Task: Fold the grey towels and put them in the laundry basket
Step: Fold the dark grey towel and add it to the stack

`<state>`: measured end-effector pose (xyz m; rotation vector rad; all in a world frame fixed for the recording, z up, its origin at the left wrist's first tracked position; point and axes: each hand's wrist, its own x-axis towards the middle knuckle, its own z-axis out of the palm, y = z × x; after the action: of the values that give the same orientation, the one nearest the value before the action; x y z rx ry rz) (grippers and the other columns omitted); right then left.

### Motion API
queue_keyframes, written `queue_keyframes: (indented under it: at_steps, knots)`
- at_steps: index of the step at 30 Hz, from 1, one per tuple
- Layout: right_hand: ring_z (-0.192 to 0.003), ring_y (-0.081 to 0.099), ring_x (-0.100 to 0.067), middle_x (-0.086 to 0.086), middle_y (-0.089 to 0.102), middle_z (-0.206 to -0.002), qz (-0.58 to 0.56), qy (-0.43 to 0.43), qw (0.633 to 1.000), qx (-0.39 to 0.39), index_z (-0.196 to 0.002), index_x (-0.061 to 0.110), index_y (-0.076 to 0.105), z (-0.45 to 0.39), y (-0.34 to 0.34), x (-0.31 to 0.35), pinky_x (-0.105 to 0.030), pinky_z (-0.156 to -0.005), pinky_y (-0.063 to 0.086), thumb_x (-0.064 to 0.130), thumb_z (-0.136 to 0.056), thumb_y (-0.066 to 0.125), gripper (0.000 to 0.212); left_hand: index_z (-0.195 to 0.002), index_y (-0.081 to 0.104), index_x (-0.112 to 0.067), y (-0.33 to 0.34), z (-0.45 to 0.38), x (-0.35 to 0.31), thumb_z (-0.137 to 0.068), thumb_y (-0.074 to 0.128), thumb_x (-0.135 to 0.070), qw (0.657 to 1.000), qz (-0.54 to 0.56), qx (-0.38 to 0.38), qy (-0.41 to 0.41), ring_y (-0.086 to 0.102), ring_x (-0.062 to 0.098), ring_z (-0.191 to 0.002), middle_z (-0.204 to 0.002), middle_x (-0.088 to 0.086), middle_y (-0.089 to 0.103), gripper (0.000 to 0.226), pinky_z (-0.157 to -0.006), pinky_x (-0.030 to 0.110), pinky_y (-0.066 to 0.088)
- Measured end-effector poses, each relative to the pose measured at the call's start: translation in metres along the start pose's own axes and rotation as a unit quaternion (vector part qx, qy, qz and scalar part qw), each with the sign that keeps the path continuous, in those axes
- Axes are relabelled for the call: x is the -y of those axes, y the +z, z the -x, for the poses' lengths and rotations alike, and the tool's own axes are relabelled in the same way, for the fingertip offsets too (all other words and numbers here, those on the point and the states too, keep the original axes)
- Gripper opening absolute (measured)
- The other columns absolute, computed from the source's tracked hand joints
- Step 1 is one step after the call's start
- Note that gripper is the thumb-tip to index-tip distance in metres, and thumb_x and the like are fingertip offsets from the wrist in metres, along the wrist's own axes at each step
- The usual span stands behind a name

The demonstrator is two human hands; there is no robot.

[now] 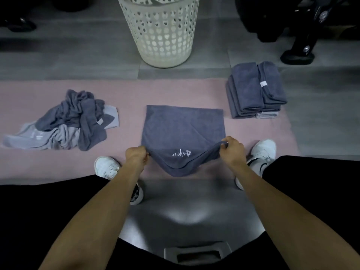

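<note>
A grey towel with a small white logo lies spread on the pink mat straight ahead of me. My left hand pinches its near left corner and my right hand pinches its near right corner, both lifted off the mat so the near edge sags between them. The white perforated laundry basket stands upright on the floor beyond the mat, top centre. A heap of unfolded grey towels lies on the mat at the left. A stack of folded grey towels sits at the mat's far right corner.
My two white shoes rest on the mat's near edge either side of the towel. Dark equipment with a black foot stands at the far right. Grey floor surrounds the mat.
</note>
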<state>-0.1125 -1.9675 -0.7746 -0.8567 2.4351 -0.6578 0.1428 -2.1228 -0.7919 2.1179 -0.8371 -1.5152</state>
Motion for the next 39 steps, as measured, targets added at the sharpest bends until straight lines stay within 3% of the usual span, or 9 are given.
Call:
queue_keyframes:
  at_steps: [4, 7, 10, 13, 16, 21, 28, 33, 39]
  knots:
    - [-0.101, 0.059, -0.039, -0.019, 0.068, -0.107, 0.026, -0.026, 0.999, 0.013, -0.109, 0.007, 0.064, -0.018, 0.007, -0.009, -0.034, -0.082, 0.044, 0.019, -0.096, 0.051, 0.022, -0.122, 0.054, -0.006, 0.025, -0.007, 0.018, -0.081, 0.058, -0.021, 0.924, -0.338, -0.057, 0.170, 0.051, 0.041, -0.113, -0.118, 0.023, 0.055, 0.043, -0.094, 0.043, 0.045]
    - [-0.096, 0.063, -0.036, -0.015, 0.070, -0.102, 0.013, -0.072, 0.997, 0.018, -0.107, 0.010, 0.066, -0.030, 0.008, -0.008, -0.034, -0.083, 0.046, 0.022, -0.095, 0.056, 0.020, -0.113, 0.065, -0.013, 0.060, 0.006, 0.018, -0.078, 0.060, -0.042, 0.853, -0.370, 0.043, 0.367, 0.057, 0.033, -0.111, -0.114, 0.014, 0.062, 0.046, -0.096, 0.036, 0.045]
    - [-0.092, 0.064, -0.033, -0.012, 0.071, -0.099, 0.008, -0.098, 0.995, 0.016, -0.107, 0.013, 0.066, -0.038, 0.003, -0.004, -0.034, -0.080, 0.049, 0.025, -0.095, 0.056, 0.019, -0.118, 0.063, -0.017, 0.095, 0.023, 0.019, -0.071, 0.067, -0.060, 0.791, -0.409, 0.225, 0.395, 0.059, 0.018, -0.105, -0.113, 0.003, 0.065, 0.064, -0.092, 0.032, 0.047]
    - [-0.095, 0.062, -0.033, -0.014, 0.070, -0.101, 0.022, -0.102, 0.994, 0.011, -0.109, 0.013, 0.065, -0.046, -0.003, -0.002, -0.038, -0.083, 0.051, 0.025, -0.096, 0.055, 0.021, -0.124, 0.054, -0.019, 0.114, 0.034, 0.023, -0.077, 0.067, -0.048, 0.728, -0.507, 0.235, 0.398, 0.059, 0.030, -0.107, -0.116, 0.010, 0.062, 0.057, -0.087, 0.040, 0.049]
    - [-0.099, 0.060, -0.033, -0.015, 0.068, -0.103, 0.034, -0.075, 0.997, 0.010, -0.110, 0.014, 0.065, -0.059, -0.007, -0.002, -0.040, -0.087, 0.050, 0.024, -0.095, 0.055, 0.021, -0.117, 0.059, -0.015, 0.114, 0.026, 0.026, -0.086, 0.055, -0.020, 0.741, -0.496, 0.163, 0.422, 0.061, 0.037, -0.102, -0.110, 0.017, 0.066, 0.032, -0.082, 0.042, 0.050]
    - [-0.097, 0.061, -0.026, -0.009, 0.068, -0.106, -0.013, -0.024, 0.999, 0.024, -0.109, 0.011, 0.063, -0.093, -0.009, 0.004, -0.027, -0.081, 0.045, 0.023, -0.097, 0.053, 0.019, -0.108, 0.064, -0.015, 0.120, -0.003, -0.014, -0.090, 0.052, -0.019, 0.779, -0.435, 0.103, 0.440, 0.062, 0.040, -0.098, -0.103, 0.019, 0.068, 0.022, -0.080, 0.044, 0.052]
    - [-0.080, 0.052, -0.018, -0.008, 0.062, -0.090, -0.059, -0.016, 0.998, -0.009, -0.106, 0.001, 0.063, -0.174, 0.003, 0.013, -0.013, -0.065, 0.031, 0.020, -0.098, 0.053, 0.023, -0.111, 0.061, -0.014, 0.173, -0.054, -0.088, -0.094, 0.046, -0.015, 0.725, -0.496, 0.120, 0.463, 0.061, 0.037, -0.103, -0.110, 0.018, 0.066, 0.023, -0.081, 0.043, 0.052]
    - [-0.085, 0.061, -0.023, -0.013, 0.067, -0.093, -0.099, 0.036, 0.994, -0.012, -0.100, -0.002, 0.064, -0.242, 0.031, 0.003, -0.025, -0.071, 0.045, 0.021, -0.097, 0.055, 0.025, -0.115, 0.060, -0.017, 0.223, -0.100, -0.111, -0.094, 0.045, -0.016, 0.699, -0.537, 0.139, 0.451, 0.060, 0.035, -0.103, -0.113, 0.014, 0.066, 0.026, -0.080, 0.042, 0.052]
    - [-0.088, 0.060, -0.015, -0.005, 0.069, -0.102, -0.092, 0.061, 0.992, 0.056, -0.105, 0.005, 0.067, -0.280, 0.061, -0.030, -0.017, -0.076, 0.044, 0.014, -0.090, 0.064, 0.017, -0.113, 0.060, -0.019, 0.270, -0.132, -0.105, -0.089, 0.055, -0.027, 0.665, -0.584, 0.163, 0.435, 0.061, 0.032, -0.105, -0.114, 0.011, 0.065, 0.026, -0.086, 0.040, 0.052]
